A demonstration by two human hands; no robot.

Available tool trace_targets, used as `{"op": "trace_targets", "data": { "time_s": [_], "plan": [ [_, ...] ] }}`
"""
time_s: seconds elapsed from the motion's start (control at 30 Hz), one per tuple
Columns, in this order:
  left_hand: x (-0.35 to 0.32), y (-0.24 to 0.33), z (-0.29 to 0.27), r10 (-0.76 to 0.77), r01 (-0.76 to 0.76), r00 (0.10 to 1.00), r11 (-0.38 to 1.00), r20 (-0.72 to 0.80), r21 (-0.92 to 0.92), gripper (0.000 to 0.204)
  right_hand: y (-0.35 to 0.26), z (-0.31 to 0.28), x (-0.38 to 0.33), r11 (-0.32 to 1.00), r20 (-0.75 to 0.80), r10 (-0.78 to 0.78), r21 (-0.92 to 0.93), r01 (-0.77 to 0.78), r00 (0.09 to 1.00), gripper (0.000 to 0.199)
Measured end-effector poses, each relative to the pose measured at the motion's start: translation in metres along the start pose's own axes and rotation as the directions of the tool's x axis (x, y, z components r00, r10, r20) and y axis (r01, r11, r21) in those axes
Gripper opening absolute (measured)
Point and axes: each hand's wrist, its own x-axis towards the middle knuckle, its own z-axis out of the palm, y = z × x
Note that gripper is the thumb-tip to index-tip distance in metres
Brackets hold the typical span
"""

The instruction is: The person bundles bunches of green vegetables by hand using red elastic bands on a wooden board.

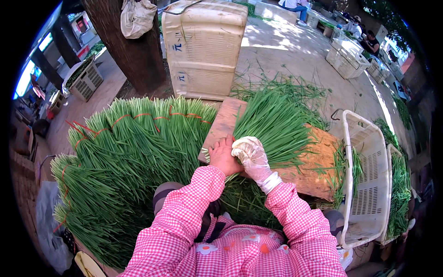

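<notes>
Right now your left hand is bare and lies with its fingers curled over the cut ends of a loose bunch of green chives, pressing them down on the wooden board. Your right hand, in a thin clear plastic glove, is clenched around the same stem ends just beside the left, so both hands grasp the one bunch where it narrows. The chive leaves fan out away from you, up and to the right, across the board and over the brown block that the board sits against. Your pink checked sleeves come up from the lower edge and meet at the bunch.

To your left lies a big heap of tied chive bundles, each one bound with a thin red band, stacked in rows with their tips pointing toward you. Past the board stands a pale plastic crate, set upright next to a tree trunk with a light cloth bag hanging on it. On your right a white slotted basket stands tilted on its side, touching the block, with more greens in a second basket behind it. Loose chive leaves litter the paved ground beyond, and other people sit well apart in the far right corner
</notes>
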Motion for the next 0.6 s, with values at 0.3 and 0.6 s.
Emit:
{"op": "trace_targets", "data": {
  "time_s": [0.3, 0.6],
  "plan": [
    [-0.001, -0.006, -0.019, 0.103, -0.123, 0.980, 0.985, 0.169, 0.118, 0.113, -0.029, -0.014, -0.080, 0.582, 0.065, 0.582, 0.664, -0.470, 0.811, 0.014],
    [0.014, -0.060, -0.029, 0.335, 0.023, 0.834, 0.774, 0.439, -0.633, 0.074, -0.034, -0.003, -0.090, -0.275, 0.666, 0.676, 0.626, -0.730, 0.316, 0.049]
  ]
}}
